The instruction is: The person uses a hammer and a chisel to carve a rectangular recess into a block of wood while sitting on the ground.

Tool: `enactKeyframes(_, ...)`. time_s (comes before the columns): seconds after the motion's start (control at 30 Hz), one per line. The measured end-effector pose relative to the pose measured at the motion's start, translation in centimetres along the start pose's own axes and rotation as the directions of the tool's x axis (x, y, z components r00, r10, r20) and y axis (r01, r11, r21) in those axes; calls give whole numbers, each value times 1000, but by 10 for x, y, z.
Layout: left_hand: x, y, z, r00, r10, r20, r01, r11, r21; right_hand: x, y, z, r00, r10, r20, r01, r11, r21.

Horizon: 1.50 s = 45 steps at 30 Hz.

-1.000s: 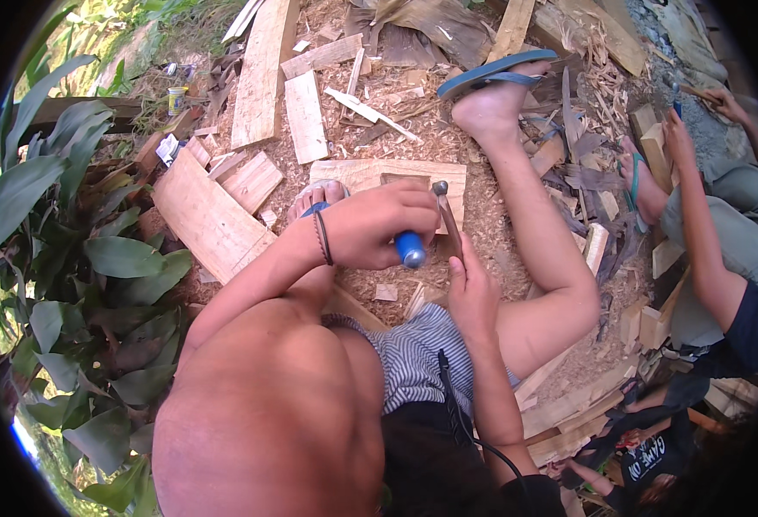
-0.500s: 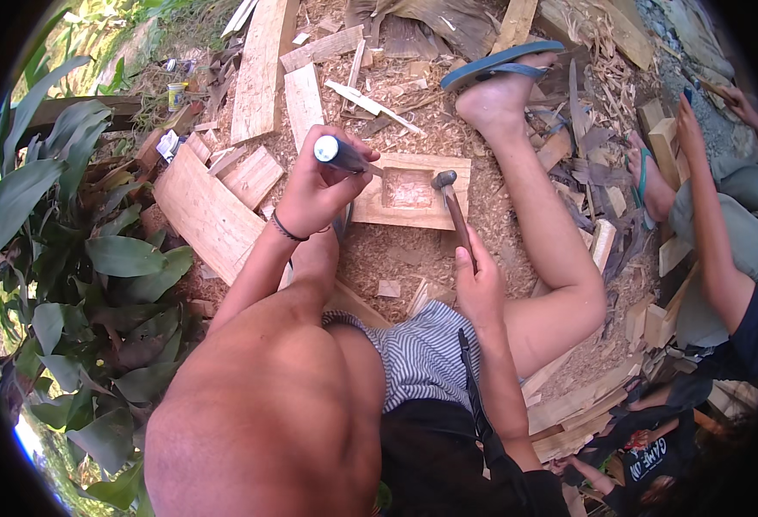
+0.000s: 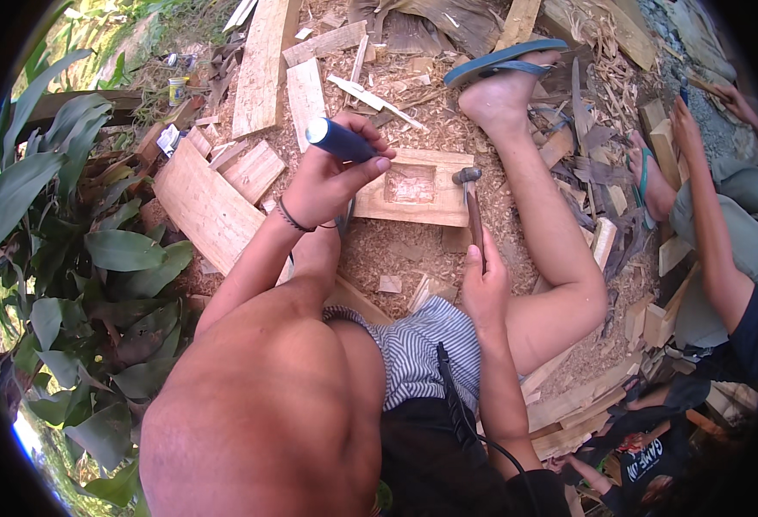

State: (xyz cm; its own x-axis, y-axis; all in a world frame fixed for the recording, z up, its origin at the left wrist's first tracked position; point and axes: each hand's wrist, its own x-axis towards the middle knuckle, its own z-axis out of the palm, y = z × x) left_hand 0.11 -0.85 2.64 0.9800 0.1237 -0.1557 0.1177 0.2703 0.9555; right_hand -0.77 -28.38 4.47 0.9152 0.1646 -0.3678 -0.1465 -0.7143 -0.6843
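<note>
Left hand (image 3: 327, 179) has come off the board since a second ago: back then it covered most of the recess, blue butt toward the wearer; now it's up at the board's left end, butt pointing up-left. Versus half a second ago the grip is much the same, tool tipped further over. Fingers and thumb clamped around the blue-handled tool (image 3: 343, 140); its working end can't be made out.

Right hand (image 3: 487, 283) closed on the wooden shaft of the hammer (image 3: 474, 217), thumb along it. Hammer head has shifted right, from beside the recess to the board's right end; can't tell if it touches.

Board (image 3: 452, 196) lies on the ground in front of the wearer, between the legs, rectangular recess (image 3: 410, 184) now in plain view, rough and reddish inside.

Surface: ground (image 3: 517, 250) strewn with shavings and chips. Wide plank (image 3: 209, 205) left of the board, long plank (image 3: 262, 73) beyond it, small square offcut (image 3: 390, 283) nearer the striped shorts (image 3: 435, 349). Blue sandal (image 3: 504, 63) on the wearer's right foot, far side.

Outdoors: broad-leaved plants (image 3: 120, 258) along the left, yellow container (image 3: 176, 90) upper left. Co-worker (image 3: 719, 276) at right edge, bare arm reaching forward, green-strapped sandal (image 3: 643, 181); another person in a black shirt (image 3: 655, 461) lower right.
</note>
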Motion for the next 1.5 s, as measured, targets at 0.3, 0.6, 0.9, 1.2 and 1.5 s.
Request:
enactKeyframes(0.3, 18, -23, 19, 999, 43, 32, -42, 999, -17, 4, 8, 3, 999, 47, 8, -48, 997, 69)
enactKeyframes(0.6, 15, -32, 15, 997, 82, 0, -81, 985, -155, 9, 18, 3, 999, -21, 41, 13, 985, 173)
enactKeyframes(0.9, 14, -9, 10, 969, 47, 242, -126, 938, 324, 11, 13, 0, 992, 73, 105, -96, 969, 228)
enactKeyframes(1.2, 8, -14, 14, 976, 91, 196, -127, 975, 181, 11, 6, -2, 978, 152, 144, -182, 957, 224)
enactKeyframes(1.5, 23, -2, 36, 919, 171, 355, -273, 927, 259, 6, 0, -8, 996, -6, 91, -11, 982, 187)
